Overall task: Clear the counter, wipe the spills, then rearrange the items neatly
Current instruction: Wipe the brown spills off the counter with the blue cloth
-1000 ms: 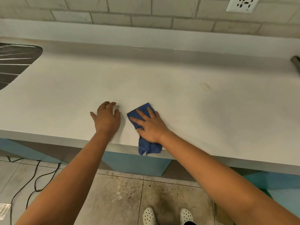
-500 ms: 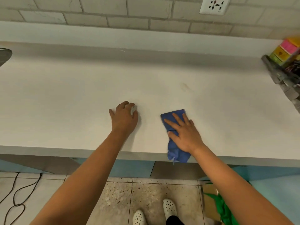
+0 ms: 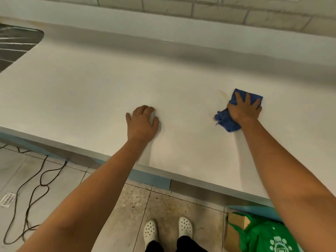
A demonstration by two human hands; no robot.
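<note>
Counter (image 3: pixel 91 91): pale worktop under a brick wall (image 3: pixel 218 10), with a sink (image 3: pixel 16 42) at its far left.
Right hand (image 3: pixel 244 110): fingers spread flat, pressing a blue cloth (image 3: pixel 227 121) onto the counter.
Cloth: bunched under the palm, well in from the front edge.
Left hand (image 3: pixel 142 124): rests on the bare counter, fingers loosely curled, holding nothing.
Floor: white clogs (image 3: pixel 150 231), a dark cable (image 3: pixel 32 193), a green bag (image 3: pixel 263 235).

Right hand (image 3: pixel 244 110) presses blue cloth (image 3: pixel 227 120) on counter (image 3: pixel 91 91).
</note>
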